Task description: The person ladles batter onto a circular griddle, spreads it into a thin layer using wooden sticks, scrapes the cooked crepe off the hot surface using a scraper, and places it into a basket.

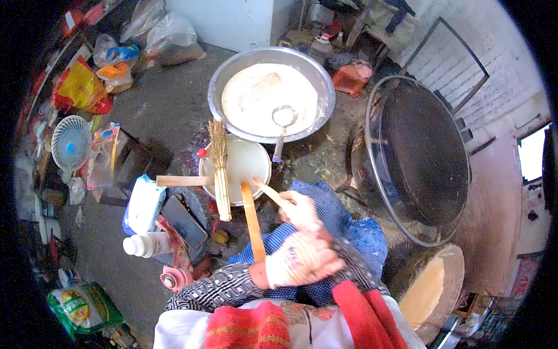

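Observation:
My right hand [301, 210] is closed around a light wooden stick [268, 191], whose tip is over the white bucket [264, 181]. Crossing over my right forearm, my left hand [302, 260] has its fingers closed on the patterned right sleeve [356, 269]. Pale, glove-like covering shows on both hands. A flat wooden paddle [252, 224] leans from the bucket toward my left wrist. Across the bucket's left side lie a straw brush [219, 168] and another wooden piece [183, 181]. Beyond stands a big metal basin [214, 96] of whitish flour or batter, with a ladle [283, 117] in it.
A large round dark griddle [430, 154] with a metal rim stands at right, above a tan round surface [436, 285]. At left are a phone [185, 221], a wipes pack [145, 203], a white bottle [146, 244] and a fan [71, 143]. Plastic bags [174, 38] lie at the back.

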`<action>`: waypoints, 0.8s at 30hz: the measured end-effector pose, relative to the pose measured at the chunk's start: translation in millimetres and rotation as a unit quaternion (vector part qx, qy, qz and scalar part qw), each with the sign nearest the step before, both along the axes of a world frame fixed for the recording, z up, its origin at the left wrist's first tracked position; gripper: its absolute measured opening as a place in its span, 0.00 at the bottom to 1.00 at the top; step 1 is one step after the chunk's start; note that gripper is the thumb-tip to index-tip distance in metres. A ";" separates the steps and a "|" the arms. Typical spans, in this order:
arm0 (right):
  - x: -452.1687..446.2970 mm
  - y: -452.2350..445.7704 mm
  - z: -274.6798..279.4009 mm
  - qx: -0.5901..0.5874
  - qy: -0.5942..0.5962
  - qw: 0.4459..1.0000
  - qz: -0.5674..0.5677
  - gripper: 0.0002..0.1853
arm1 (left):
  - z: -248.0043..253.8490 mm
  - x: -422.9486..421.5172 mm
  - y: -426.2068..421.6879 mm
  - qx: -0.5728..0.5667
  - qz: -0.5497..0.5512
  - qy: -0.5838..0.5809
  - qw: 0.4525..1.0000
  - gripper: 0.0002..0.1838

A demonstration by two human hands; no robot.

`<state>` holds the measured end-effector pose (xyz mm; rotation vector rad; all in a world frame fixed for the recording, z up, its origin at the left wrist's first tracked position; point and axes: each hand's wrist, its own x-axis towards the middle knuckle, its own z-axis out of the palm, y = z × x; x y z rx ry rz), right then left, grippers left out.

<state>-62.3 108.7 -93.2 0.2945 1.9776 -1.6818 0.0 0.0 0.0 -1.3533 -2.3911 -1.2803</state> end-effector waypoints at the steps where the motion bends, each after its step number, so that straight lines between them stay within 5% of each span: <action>1: 4.1 28.4 32.7 0.067 0.038 0.997 0.029 0.13 | -2.0 -1.2 8.4 0.012 0.000 0.002 1.000 0.11; 3: 23.7 33.4 86.0 0.013 0.108 0.993 0.039 0.12 | 8.8 -0.3 -69.8 -0.096 0.150 -0.081 0.981 0.17; 5: 42.8 103.9 148.8 -0.043 0.114 0.992 -0.030 0.20 | -31.6 -4.1 -85.2 -0.114 0.271 -0.142 0.945 0.23; 7: 70.1 170.4 178.8 -0.039 0.132 0.987 -0.086 0.23 | -46.0 -12.7 -87.2 0.102 0.358 -0.291 0.881 0.19; 9: 114.9 212.9 172.7 -0.058 0.182 0.968 -0.164 0.24 | -77.6 -24.7 -99.3 0.205 0.420 -0.432 0.771 0.23; 11: 143.6 225.0 152.9 -0.099 0.140 0.964 -0.203 0.23 | -104.9 -58.5 -105.4 0.257 0.390 -0.438 0.768 0.21; 14: 148.2 196.6 125.0 -0.055 -0.027 0.987 -0.149 0.18 | -116.7 -124.7 -91.2 0.328 0.267 -0.659 0.623 0.28; 16: 130.6 161.0 91.4 -0.065 -0.068 0.979 -0.179 0.14 | -138.6 -174.6 -72.7 0.348 0.171 -0.713 0.584 0.29; 17: 113.3 136.5 79.6 -0.069 -0.076 0.971 -0.214 0.12 | -129.8 -191.3 -57.0 0.350 0.175 -0.682 0.617 0.22; 21: 63.9 64.7 13.2 -0.040 -0.014 0.956 -0.290 0.08 | -217.3 -271.4 -30.0 0.349 0.162 -0.706 0.595 0.11; 23: 60.7 61.5 -19.0 -0.050 0.025 0.953 -0.298 0.08 | -190.5 -255.6 -16.0 0.214 0.232 -0.636 0.704 0.14; 24: 57.0 64.0 -22.7 -0.025 0.012 0.954 -0.298 0.09 | -182.5 -245.8 -24.1 0.205 0.215 -0.632 0.716 0.14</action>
